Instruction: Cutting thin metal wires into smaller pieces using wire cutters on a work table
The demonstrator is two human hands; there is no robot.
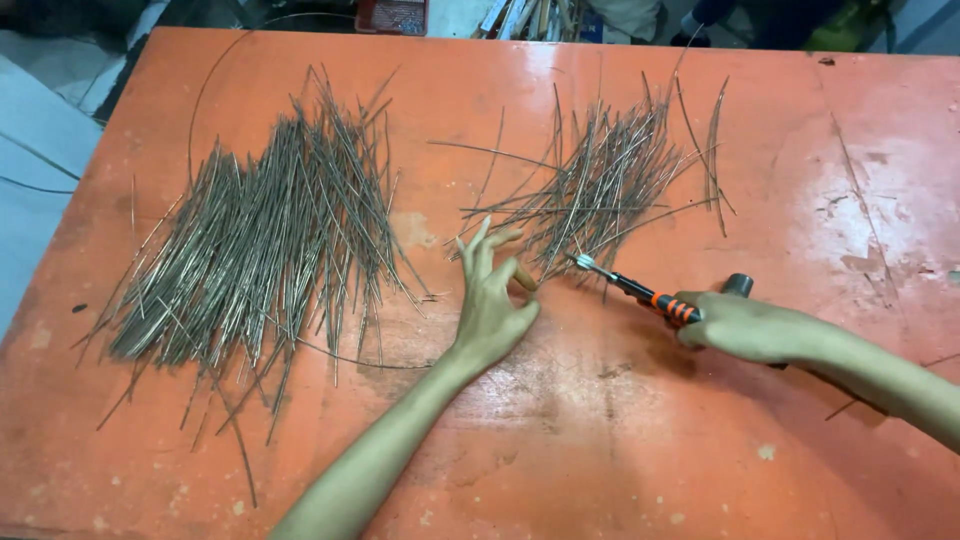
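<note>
We look down on an orange worktop [620, 440]; our left hand [492, 300] rests near its middle, fingers spread and released, the fingertips touching the near edge of the smaller pile of thin metal rods [600, 180]; our right hand [745, 325] is clenched around the orange-and-black handle of a pair of pliers [625, 285], whose metal tip points left and meets the same pile just beside our left thumb; a larger pile of rods [260, 240] lies well apart on the left.
</note>
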